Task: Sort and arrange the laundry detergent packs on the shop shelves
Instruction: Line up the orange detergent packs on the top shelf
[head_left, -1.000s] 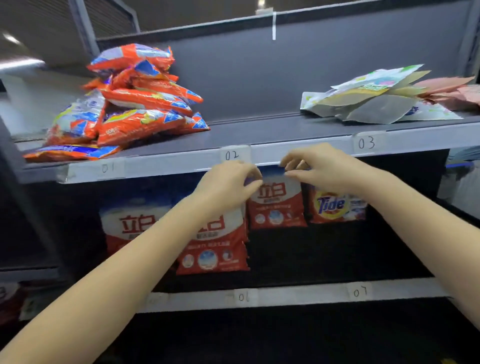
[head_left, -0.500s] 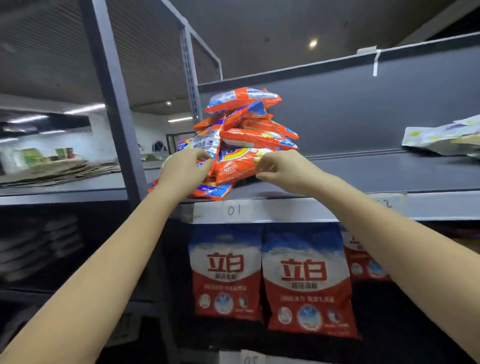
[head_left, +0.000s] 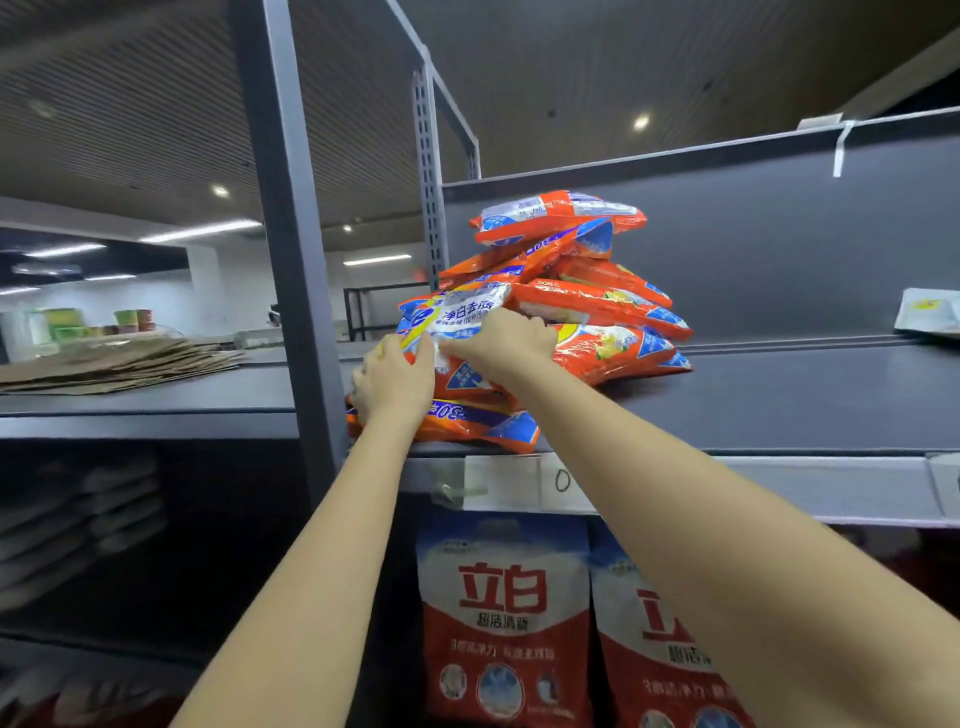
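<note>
A heap of orange and blue detergent packs (head_left: 587, 296) lies at the left end of the grey upper shelf (head_left: 779, 400). Both hands are on one pack at the front of the heap, the pack with a white label (head_left: 467, 312). My left hand (head_left: 392, 382) grips its left lower edge, thumb up against it. My right hand (head_left: 501, 343) holds its right side, fingers curled over the front. Another flat orange pack (head_left: 483, 423) lies under my hands at the shelf edge. On the shelf below stand two red and white detergent bags (head_left: 501, 613).
A grey upright post (head_left: 291, 260) stands just left of the heap. Flattened cardboard (head_left: 119, 358) lies on the neighbouring shelf to the left. Pale pouches (head_left: 930, 312) sit at the far right of the upper shelf. A white label strip (head_left: 535, 483) runs along the shelf edge.
My hands left the red bags on the lower shelf, rose to the upper shelf and closed on the front pack of the orange heap. The view swung left and up.
</note>
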